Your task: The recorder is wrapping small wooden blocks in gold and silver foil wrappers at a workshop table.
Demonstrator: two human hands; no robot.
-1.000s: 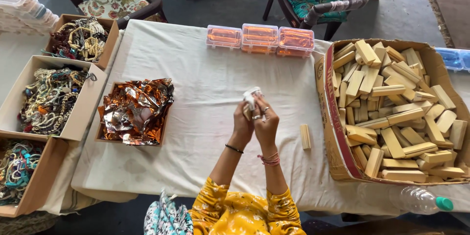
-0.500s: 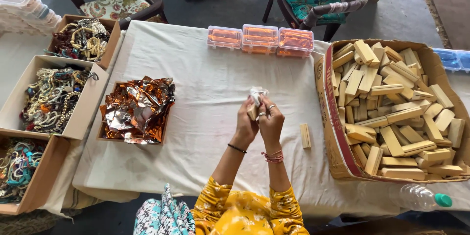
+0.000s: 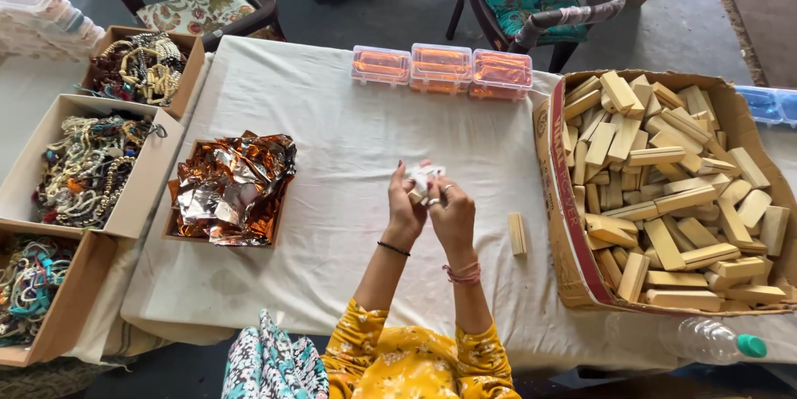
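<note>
While both hands pinch it, the small wrap (image 3: 422,180) looks white, crumpled.

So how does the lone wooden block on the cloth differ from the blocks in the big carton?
The lone wooden block lies by itself, flat on the white tablecloth, beside the right hand. The blocks in the carton are heaped loosely at many angles inside the cardboard carton. Both are pale, rectangular wood.

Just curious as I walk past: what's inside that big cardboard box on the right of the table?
The big cardboard box is heaped with pale wooden blocks. Its bottom and lower layers are covered by the pile.
</note>
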